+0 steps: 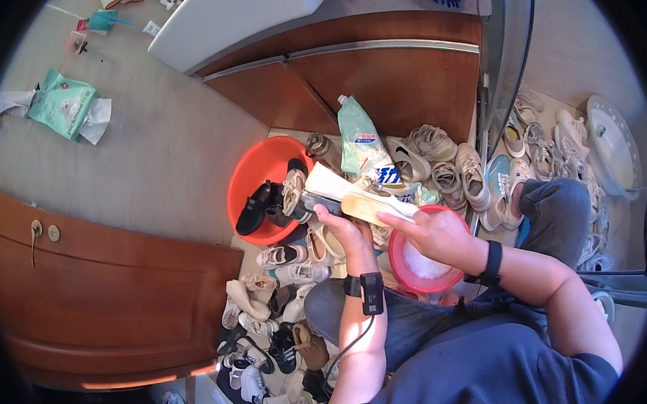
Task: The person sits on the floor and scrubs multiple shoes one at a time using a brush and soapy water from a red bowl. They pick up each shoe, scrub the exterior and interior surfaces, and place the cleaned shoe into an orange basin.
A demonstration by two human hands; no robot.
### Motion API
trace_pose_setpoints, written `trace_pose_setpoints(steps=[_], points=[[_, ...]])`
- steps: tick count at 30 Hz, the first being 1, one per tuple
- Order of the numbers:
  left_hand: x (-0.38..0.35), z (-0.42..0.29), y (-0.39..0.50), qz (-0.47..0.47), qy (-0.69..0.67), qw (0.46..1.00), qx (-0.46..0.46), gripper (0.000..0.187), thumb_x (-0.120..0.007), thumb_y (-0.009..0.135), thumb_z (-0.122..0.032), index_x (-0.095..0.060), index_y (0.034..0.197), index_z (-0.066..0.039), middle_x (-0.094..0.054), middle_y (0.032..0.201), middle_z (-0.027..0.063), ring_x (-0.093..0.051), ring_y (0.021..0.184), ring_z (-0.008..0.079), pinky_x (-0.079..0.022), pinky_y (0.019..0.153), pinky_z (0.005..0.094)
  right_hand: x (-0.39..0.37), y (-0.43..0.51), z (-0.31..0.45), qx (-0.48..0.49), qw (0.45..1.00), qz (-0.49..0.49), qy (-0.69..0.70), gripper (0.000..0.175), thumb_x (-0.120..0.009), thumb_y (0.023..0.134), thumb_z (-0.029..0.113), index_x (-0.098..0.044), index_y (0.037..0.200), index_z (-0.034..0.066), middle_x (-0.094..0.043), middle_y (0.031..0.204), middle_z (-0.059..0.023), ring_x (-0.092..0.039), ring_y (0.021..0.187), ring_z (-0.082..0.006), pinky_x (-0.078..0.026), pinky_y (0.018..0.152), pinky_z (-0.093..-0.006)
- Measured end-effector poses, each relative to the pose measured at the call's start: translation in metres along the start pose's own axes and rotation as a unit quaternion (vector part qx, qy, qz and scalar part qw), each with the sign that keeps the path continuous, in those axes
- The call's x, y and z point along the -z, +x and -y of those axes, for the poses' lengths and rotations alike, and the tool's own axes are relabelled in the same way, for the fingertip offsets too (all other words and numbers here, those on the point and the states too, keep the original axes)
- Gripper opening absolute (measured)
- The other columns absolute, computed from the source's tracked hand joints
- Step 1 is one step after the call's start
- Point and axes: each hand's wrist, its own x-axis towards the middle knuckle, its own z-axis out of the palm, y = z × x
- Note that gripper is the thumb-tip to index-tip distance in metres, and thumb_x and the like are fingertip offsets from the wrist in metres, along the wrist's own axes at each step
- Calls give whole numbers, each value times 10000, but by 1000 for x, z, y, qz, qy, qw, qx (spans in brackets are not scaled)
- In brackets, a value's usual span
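My left hand (346, 233) holds a white shoe (327, 179) from below, its dark grey sole side turned towards me. My right hand (440, 233) grips a wooden-backed brush (359, 206), laid against the shoe; its bristles are hidden. Below my right hand stands a small pink-red basin (394, 260) of white suds. Just beyond the shoe is a pale green detergent bag (357, 132) with a white cap. To the left, an orange-red basin (243, 170) holds black shoes (254, 206), and a beige sneaker (294, 192) rests at its right side.
Many shoes (283, 348) crowd the floor at lower left, and more (546, 145) stand beyond a glass door (508, 74) at right. A brown wooden cabinet (395, 85) stands ahead. At left are a brown door (105, 289) and a green tissue pack (64, 106). A whitish tub (612, 146) leans far right.
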Motion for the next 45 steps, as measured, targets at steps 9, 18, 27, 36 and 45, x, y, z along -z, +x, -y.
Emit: trace_pose_setpoints(steps=[9, 18, 27, 36, 45], points=[[4, -21, 3, -41, -10, 997, -58, 866, -355, 901, -707, -322, 1476, -61, -362, 1500, 125, -364, 1368, 301, -273, 1151, 440, 0, -47, -26, 28, 999, -3, 28, 699, -602, 826, 126, -398, 1466, 321, -556, 694, -41, -561, 478, -160, -403, 376, -311], [-4, 6, -17, 49, 30, 997, 58, 835, -258, 924, -726, -377, 1427, -71, -485, 1380, 106, -505, 1233, 266, -417, 1034, 408, -7, 4, 6, -28, 999, 36, -3, 665, -579, 859, 165, -372, 1475, 300, -544, 670, -51, -569, 462, -203, -447, 388, -345], [19, 20, -10, 224, 127, 965, -45, 957, -621, 830, -649, -235, 1460, -40, -417, 1390, 125, -464, 1244, 252, -396, 1042, 389, 20, 82, 25, -146, 979, -17, 139, 583, -570, 916, 221, -383, 1464, 286, -654, 745, -158, -644, 622, -348, -518, 555, -456], [19, 20, -10, 177, 254, 945, -106, 1056, -835, 736, -377, -150, 1465, -39, -372, 1406, 167, -430, 1270, 266, -353, 1076, 376, 37, 49, 12, -98, 982, 12, 159, 543, -558, 915, 155, -436, 1440, 225, -670, 800, -138, -649, 667, -350, -517, 586, -446], [14, 20, -9, 204, 265, 940, -74, 1026, -825, 732, -240, -142, 1474, -53, -351, 1407, 148, -427, 1270, 267, -367, 1075, 385, 37, 44, -9, -126, 972, -38, 193, 527, -551, 928, 207, -427, 1437, 259, -615, 648, -168, -614, 584, -377, -485, 524, -474]])
